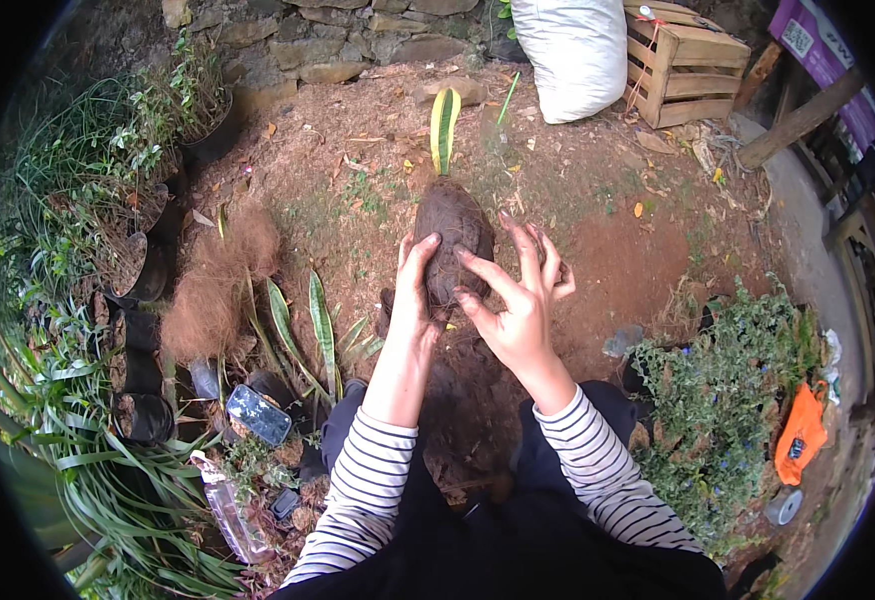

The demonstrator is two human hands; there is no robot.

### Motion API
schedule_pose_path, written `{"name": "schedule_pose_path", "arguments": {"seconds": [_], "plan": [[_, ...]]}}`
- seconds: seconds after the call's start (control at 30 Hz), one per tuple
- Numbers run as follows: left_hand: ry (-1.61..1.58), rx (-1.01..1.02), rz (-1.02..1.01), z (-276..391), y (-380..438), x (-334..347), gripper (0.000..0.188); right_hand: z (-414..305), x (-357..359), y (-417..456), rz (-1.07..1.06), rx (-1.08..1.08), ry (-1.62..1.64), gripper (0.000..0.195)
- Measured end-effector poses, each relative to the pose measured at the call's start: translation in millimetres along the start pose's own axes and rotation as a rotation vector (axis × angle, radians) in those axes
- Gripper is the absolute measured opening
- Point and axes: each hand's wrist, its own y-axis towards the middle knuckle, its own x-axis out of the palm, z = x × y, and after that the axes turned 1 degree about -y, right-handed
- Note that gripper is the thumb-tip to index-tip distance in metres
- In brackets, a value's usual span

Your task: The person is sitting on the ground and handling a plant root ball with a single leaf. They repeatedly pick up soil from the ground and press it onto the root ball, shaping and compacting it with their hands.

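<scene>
My left hand point(415, 289) grips a dark, soil-covered root ball point(452, 217) wrapped in thin brown fibres, its thumb pressed on the near face. Out of the ball's far end sticks a yellow-edged snake plant leaf point(446, 131). My right hand point(516, 289) has its fingers spread, with the thumb and a fingertip at the ball's right side; the other fingers are raised off it. Below both hands is a patch of dark soil point(460, 397) between my knees. Loose brown fibre point(209, 292) lies in a heap to the left, beside several snake plant leaves point(323, 330).
Black plant pots point(141, 360) line the left side. A phone point(259, 415) and a clear bottle point(233, 517) lie near my left knee. Low leafy plants point(715, 420) and an orange bag point(799, 435) are at right. A white sack point(572, 60) and wooden crate point(696, 71) stand behind.
</scene>
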Motion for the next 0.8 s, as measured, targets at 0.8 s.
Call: {"name": "schedule_pose_path", "arguments": {"seconds": [0.8], "plan": [[0.016,0.149,-0.093,14,-17,-10,0.062,-10,-11,25,-0.005,0.031,0.217,0.057]]}}
